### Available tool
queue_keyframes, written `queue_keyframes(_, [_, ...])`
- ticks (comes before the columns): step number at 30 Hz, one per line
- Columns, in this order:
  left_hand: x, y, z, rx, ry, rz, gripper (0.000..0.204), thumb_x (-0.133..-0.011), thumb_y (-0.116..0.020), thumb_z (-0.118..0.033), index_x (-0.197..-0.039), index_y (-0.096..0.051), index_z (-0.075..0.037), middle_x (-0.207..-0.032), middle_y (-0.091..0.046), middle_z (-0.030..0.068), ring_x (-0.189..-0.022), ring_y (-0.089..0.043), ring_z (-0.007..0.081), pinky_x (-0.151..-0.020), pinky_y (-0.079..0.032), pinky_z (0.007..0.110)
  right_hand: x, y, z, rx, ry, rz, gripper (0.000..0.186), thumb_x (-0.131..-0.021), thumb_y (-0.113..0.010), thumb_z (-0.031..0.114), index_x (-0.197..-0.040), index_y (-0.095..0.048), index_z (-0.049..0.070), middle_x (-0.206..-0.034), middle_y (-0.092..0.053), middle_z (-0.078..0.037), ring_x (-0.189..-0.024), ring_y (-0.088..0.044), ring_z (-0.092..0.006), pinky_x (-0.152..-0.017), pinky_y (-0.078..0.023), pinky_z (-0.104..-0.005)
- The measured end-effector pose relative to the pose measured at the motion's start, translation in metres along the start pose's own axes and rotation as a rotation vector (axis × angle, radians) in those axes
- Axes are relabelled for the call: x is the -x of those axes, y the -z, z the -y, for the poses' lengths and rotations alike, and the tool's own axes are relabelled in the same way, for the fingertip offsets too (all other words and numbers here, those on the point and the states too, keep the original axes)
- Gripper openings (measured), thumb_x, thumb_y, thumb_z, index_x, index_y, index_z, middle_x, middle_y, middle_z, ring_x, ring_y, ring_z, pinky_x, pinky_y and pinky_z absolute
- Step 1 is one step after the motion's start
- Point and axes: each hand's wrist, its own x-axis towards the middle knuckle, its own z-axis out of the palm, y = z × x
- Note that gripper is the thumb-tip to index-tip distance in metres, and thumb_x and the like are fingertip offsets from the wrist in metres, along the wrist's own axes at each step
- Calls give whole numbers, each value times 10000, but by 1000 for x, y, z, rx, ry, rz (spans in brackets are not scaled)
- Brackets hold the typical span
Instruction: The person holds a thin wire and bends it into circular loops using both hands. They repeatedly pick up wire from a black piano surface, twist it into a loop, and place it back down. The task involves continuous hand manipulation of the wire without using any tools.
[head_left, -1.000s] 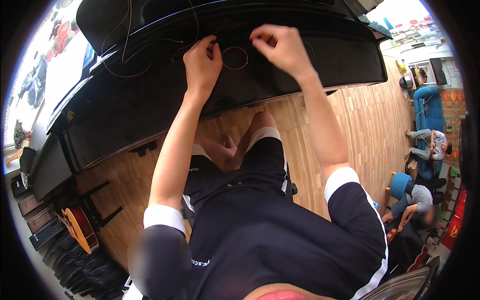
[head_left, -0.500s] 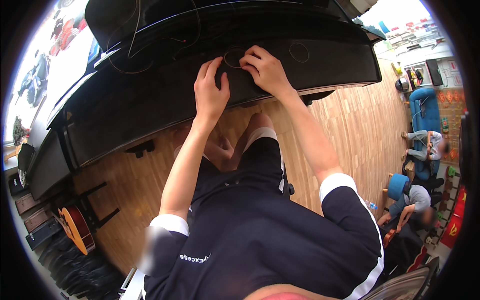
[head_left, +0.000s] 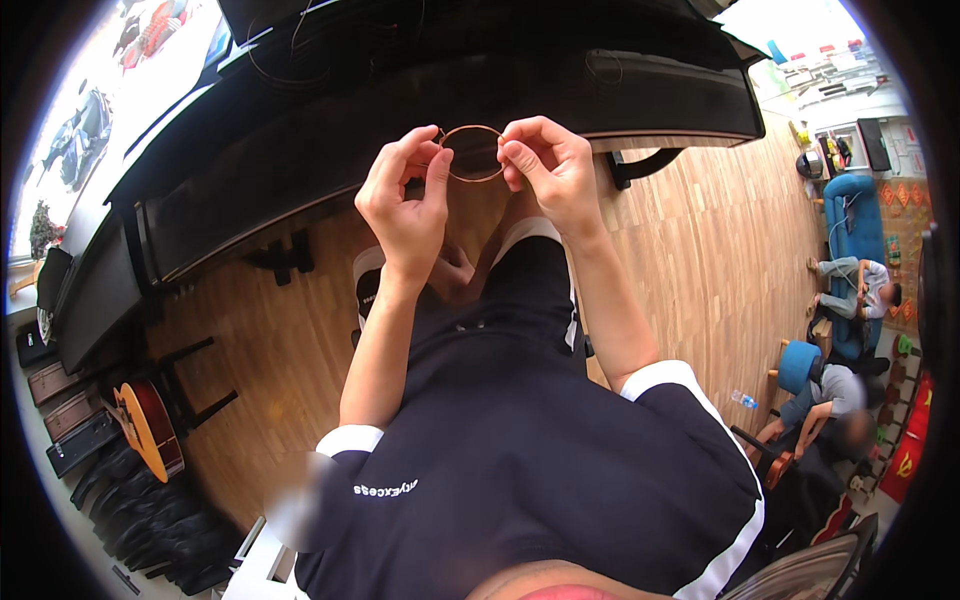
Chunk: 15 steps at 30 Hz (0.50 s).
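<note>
I hold a thin copper-coloured coiled string up between my hands, off the black piano-like surface behind it. The fingertips of my left hand are closed on the coil's left side, and my right hand pinches its right side, thumb toward me. A second thin coil lies on the black surface beyond my right hand. Loose thin strands lie farther left on that surface.
An acoustic guitar and several dark cases stand at lower left. At right, one person sits on a blue sofa and another person, with a small wooden instrument, is near a blue stool. A plastic bottle is on the wooden floor.
My hands took hold of the coil from the black surface and lifted it toward me; it now stands between both sets of fingertips. The other coil stayed on the surface.
</note>
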Motion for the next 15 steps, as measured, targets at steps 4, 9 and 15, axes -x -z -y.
queue_keyframes(4, [12, 9, -11, 106, 98, -37, 180, -846, -728, 28, -1022, -691, 19, -848, -698, 66, -749, -668, 106, -693, -544, 222, 18, -6, 6, -28, -28, -18, 114, -934, -652, 55, -1021, -666, -17, -832, -671, -64, -667, -620, -89, -598, -514, -208])
queue_keyframes(9, [22, 12, -19, 174, 139, -9, 144, -849, -717, 51, -990, -685, 40, -856, -697, 78, -746, -673, 111, -690, -553, 219, 36, -6, 17, -119, -98, -3, 152, -931, -648, 43, -1063, -653, -32, -854, -673, -86, -679, -636, -107, -621, -537, -230])
queue_keyframes(15, [22, 9, -30, 231, 118, 64, 127, -875, -703, 31, -1001, -687, 25, -871, -687, 51, -743, -660, 94, -656, -544, 202, 49, -2, 25, 4, -66, -42, 118, -920, -646, 22, -1028, -655, -23, -838, -672, -63, -681, -642, -100, -625, -539, -225])
